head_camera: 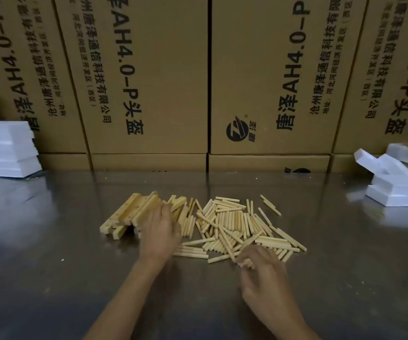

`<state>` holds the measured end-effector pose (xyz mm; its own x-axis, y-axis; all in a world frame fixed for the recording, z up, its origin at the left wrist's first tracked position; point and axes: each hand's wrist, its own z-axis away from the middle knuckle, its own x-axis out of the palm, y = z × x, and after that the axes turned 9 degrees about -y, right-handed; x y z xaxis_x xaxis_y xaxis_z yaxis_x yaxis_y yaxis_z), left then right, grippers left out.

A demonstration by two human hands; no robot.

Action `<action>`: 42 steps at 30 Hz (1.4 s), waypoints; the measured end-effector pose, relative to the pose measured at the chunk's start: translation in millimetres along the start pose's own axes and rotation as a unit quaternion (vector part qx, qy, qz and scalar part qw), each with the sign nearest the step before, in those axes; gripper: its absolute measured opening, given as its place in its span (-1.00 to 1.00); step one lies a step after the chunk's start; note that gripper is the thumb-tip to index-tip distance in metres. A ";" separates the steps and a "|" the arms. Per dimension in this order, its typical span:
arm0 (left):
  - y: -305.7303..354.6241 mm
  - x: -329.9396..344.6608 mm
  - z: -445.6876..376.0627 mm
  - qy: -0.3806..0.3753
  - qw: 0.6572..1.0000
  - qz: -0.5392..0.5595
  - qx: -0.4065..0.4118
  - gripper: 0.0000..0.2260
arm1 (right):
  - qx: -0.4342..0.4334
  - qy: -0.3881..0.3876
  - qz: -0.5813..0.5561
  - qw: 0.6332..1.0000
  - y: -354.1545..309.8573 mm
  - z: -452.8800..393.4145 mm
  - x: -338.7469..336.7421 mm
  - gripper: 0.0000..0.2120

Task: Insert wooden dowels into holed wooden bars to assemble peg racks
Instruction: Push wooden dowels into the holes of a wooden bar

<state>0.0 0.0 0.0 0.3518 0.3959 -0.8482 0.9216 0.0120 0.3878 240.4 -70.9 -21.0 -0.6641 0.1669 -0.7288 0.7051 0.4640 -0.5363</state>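
Left hand: left hand (161, 231) lies palm down on the pale wooden bars with small round holes (129, 214), fingers spread out flat over them; whether it grips one cannot be told.
Right hand: right hand (261, 273) is at the near edge of the dowel pile, fingers bent down among the sticks; it is blurry, so whether it pinches a dowel cannot be told.
Hands together or apart: apart, each on its own pile.
Bars: stacked in a loose heap in the middle of the shiny grey metal table (51, 253), a bit to the left.
Dowels: many short, thin, pale wooden dowels (237, 224) lie in a messy pile just right of the bars, touching them; a few lie loose near the front of the pile.
Back edge of table: tall brown cardboard boxes with black printed letters (149, 82) stand in a row.
Back left corner: white foam blocks (4, 148) stacked up.
Back right corner: more white foam pieces (399, 175) piled up.
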 end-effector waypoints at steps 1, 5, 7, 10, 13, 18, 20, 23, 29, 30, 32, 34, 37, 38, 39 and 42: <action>-0.8 7.5 -14.3 -0.002 1.000 -0.026 -0.003 -0.59 | -0.016 -0.008 0.006 1.000 -2.9 -9.4 6.8 -0.74; -10.3 29.9 -47.6 -0.032 0.995 -0.082 -0.036 -0.58 | -0.027 -0.032 0.023 0.999 -12.0 -34.8 26.8 -0.77; -14.5 39.2 -51.3 -0.015 0.995 -0.093 -0.022 -0.63 | -0.024 -0.021 0.025 0.999 -3.7 -40.6 31.3 -0.79; -19.4 41.1 -57.9 0.011 0.998 -0.056 -0.004 -0.67 | -0.023 -0.030 0.024 0.999 -0.7 -52.6 36.5 -0.80; -20.9 40.2 -56.8 0.021 1.000 0.005 0.013 -0.63 | -0.036 -0.054 0.022 0.998 -2.6 -63.6 47.8 -0.85; -16.8 20.2 -54.3 0.053 0.982 0.183 -0.001 -0.63 | -0.082 -0.122 0.050 0.988 -18.0 -74.8 67.2 -0.90; -15.2 7.6 -54.2 0.017 0.957 0.286 -0.036 -0.63 | -0.095 -0.126 0.063 0.986 -23.3 -79.0 74.1 -0.89; -14.9 -6.5 -48.4 -0.065 0.842 0.513 -0.151 -0.68 | -0.078 -0.092 0.073 0.990 -25.3 -83.2 82.2 -0.87; -23.7 -20.6 -29.2 -0.159 0.656 0.717 -0.171 -0.68 | -0.049 -0.099 0.182 0.977 -10.4 -101.2 80.9 -0.78; -24.3 -19.8 -25.7 -0.184 0.660 0.709 -0.169 -0.68 | -0.040 -0.117 0.184 0.975 -9.1 -105.9 80.5 -0.78; -24.8 -17.2 -19.4 -0.230 0.657 0.699 -0.162 -0.66 | -0.027 -0.146 0.174 0.974 -7.6 -112.2 80.6 -0.81; -26.3 -14.4 -17.5 -0.250 0.653 0.698 -0.151 -0.66 | -0.031 -0.140 0.163 0.976 -7.6 -113.4 78.4 -0.85; -24.7 -11.4 -17.2 -0.264 0.666 0.683 -0.142 -0.67 | -0.024 -0.055 0.100 0.993 -8.6 -108.6 66.1 -0.89; -22.9 -10.0 -16.5 -0.272 0.673 0.674 -0.138 -0.68 | -0.018 -0.026 0.071 0.997 -8.3 -107.1 61.0 -0.87; -20.5 -8.8 -15.4 -0.280 0.682 0.663 -0.133 -0.69 | -0.015 -0.008 0.041 0.999 -8.4 -105.3 56.1 -0.86; -12.7 -5.3 -10.9 -0.294 0.701 0.642 -0.104 -0.74 | -0.034 -0.008 -0.016 0.999 -14.1 -97.5 47.0 -0.79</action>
<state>-15.4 7.8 3.6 0.9318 -0.2433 0.2692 -0.2377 0.1512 0.9595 175.1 15.3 -6.2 -0.6816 0.1365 -0.7189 0.6647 0.5262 -0.5303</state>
